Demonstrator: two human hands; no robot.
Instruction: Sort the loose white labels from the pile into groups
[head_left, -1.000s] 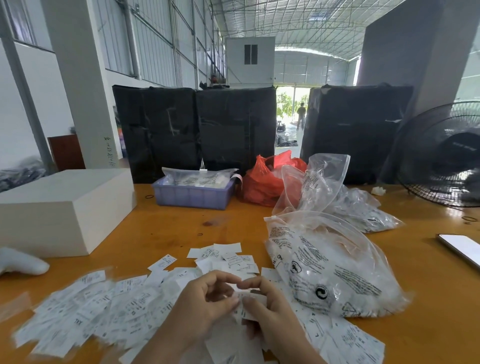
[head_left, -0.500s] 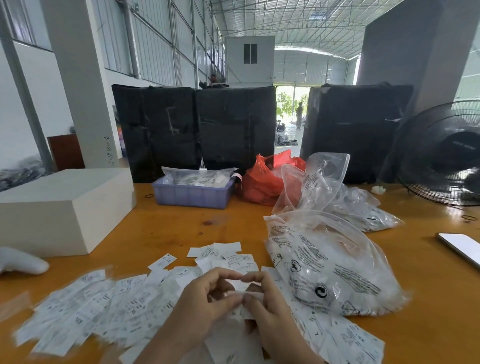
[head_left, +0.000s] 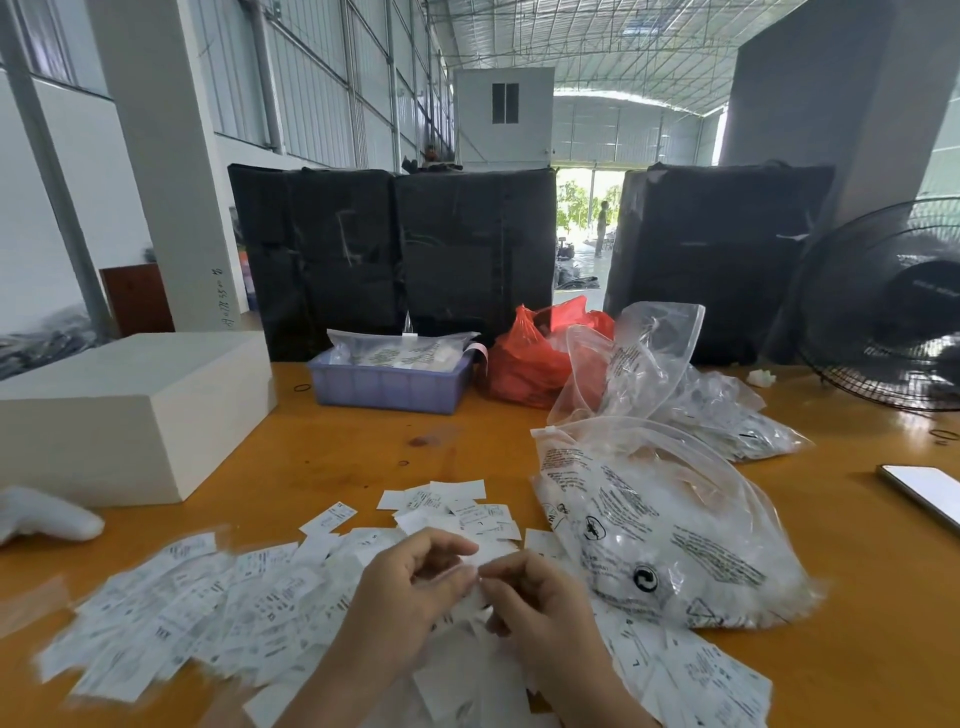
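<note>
Loose white labels (head_left: 208, 608) lie too many to count, spread in a wide pile to the left of and beneath the hands, with a smaller cluster (head_left: 457, 512) just beyond them and more (head_left: 696, 675) to the right. Three clear plastic bags show: a large printed bag (head_left: 660, 525) just right of the hands, and two more (head_left: 639, 358) (head_left: 727, 421) beyond it. Farther off sit one red plastic bag (head_left: 524, 358) and one purple tray (head_left: 389, 384) holding bagged labels. One white box (head_left: 130, 410) stands to the far left, one phone (head_left: 924, 491) lies far right, and one black fan (head_left: 893, 306) stands behind it.

Everything rests on an orange wooden table (head_left: 337, 452) in a large warehouse hall with three black wrapped bales (head_left: 395, 254) behind.

The left hand (head_left: 410, 587) and right hand (head_left: 540, 603) meet over the pile, fingers curled inward, fingertips touching. Between them they pinch a white label (head_left: 475, 574), mostly hidden by the fingers.
</note>
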